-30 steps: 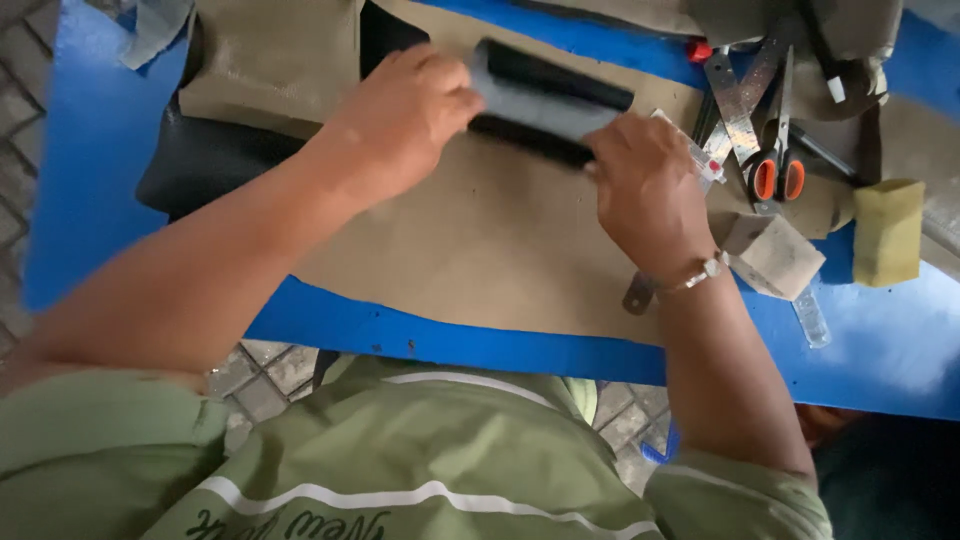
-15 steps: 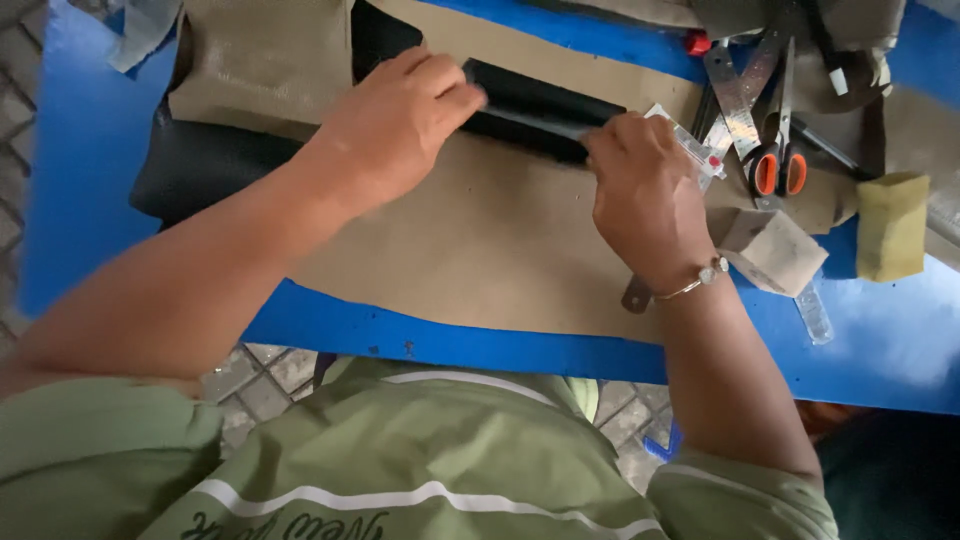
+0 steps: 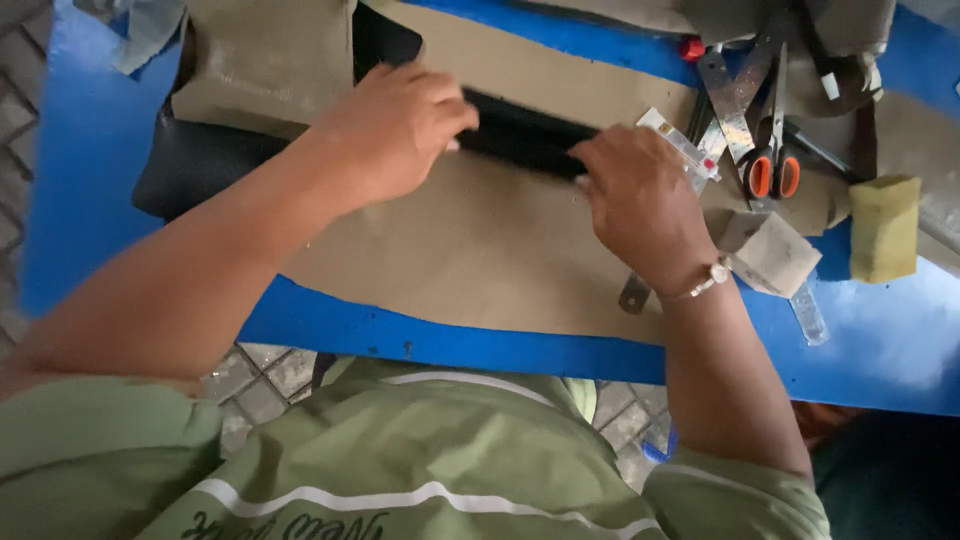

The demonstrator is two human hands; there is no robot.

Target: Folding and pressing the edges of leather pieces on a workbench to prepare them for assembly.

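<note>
A narrow black strip of folded material (image 3: pixel 520 135) lies on a tan sheet (image 3: pixel 480 250) spread over the blue table (image 3: pixel 90 160). My left hand (image 3: pixel 395 125) presses on the strip's left end with fingers curled over it. My right hand (image 3: pixel 635 195), with a bracelet at the wrist, presses down on the strip's right end. The strip lies flat between both hands.
Orange-handled scissors (image 3: pixel 772 150) and metal rulers (image 3: pixel 730 90) lie at the back right. A yellow sponge block (image 3: pixel 885 230), a tan scrap (image 3: pixel 775 250) and a clear ruler (image 3: pixel 805 315) sit to the right. Black material (image 3: pixel 200 160) and tan cloth (image 3: pixel 265 60) lie at the back left.
The black piece was raised and showed a grey face a second ago; both hands have folded it down, and it now lies flat and dark on the tan sheet.
</note>
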